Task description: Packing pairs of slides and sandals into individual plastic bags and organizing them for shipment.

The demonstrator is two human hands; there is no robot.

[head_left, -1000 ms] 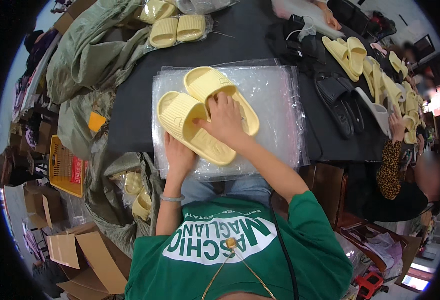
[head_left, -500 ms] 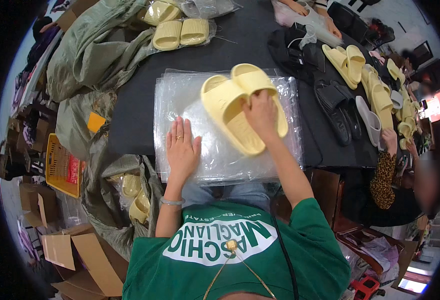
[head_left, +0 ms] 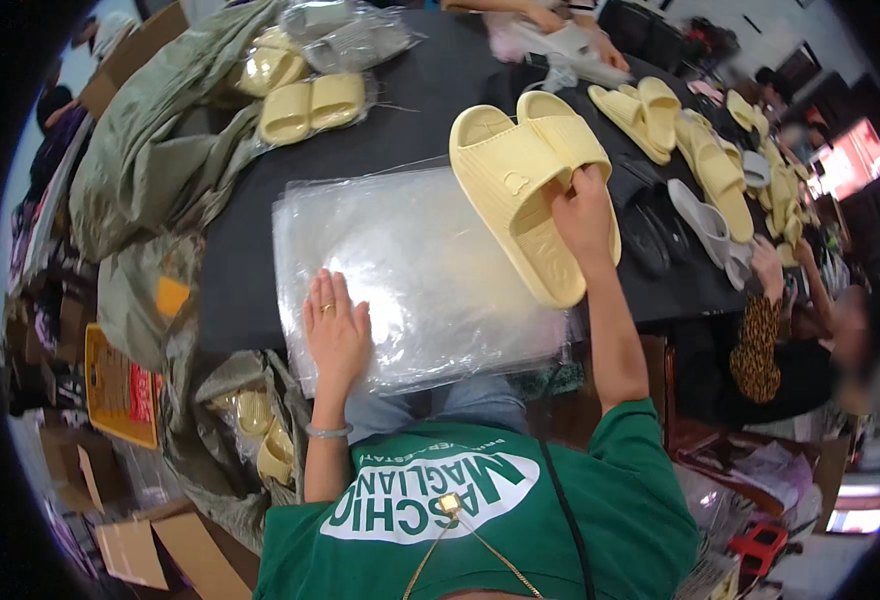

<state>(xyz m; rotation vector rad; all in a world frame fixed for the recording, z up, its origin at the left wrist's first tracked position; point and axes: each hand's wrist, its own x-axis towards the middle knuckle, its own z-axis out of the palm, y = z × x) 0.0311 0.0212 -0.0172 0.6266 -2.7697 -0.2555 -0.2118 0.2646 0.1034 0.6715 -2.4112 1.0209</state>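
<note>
A pair of pale yellow slide sandals (head_left: 505, 185) hangs from my right hand (head_left: 582, 212), whose fingers grip the two straps where they meet. The pair is raised over the right part of a stack of clear plastic bags (head_left: 430, 330). My left hand (head_left: 338, 325) lies flat on the left part of that stack, fingers stretched out and holding nothing. The bags rest on the black tabletop (head_left: 235, 270) in front of me.
Bagged yellow slides (head_left: 312, 107) lie at the far left, beside a grey-green sack (head_left: 150, 140). More yellow slides (head_left: 715, 175), a grey slide (head_left: 698, 218) and black sandals (head_left: 650, 225) line the right side. Co-workers' hands (head_left: 610, 50) are busy beyond. A yellow crate (head_left: 120, 400) stands left.
My right hand has lifted the yellow slides and carried them to the right, nearer the table's right side. My left hand stays flat on the bags. The whole view has shifted slightly.
</note>
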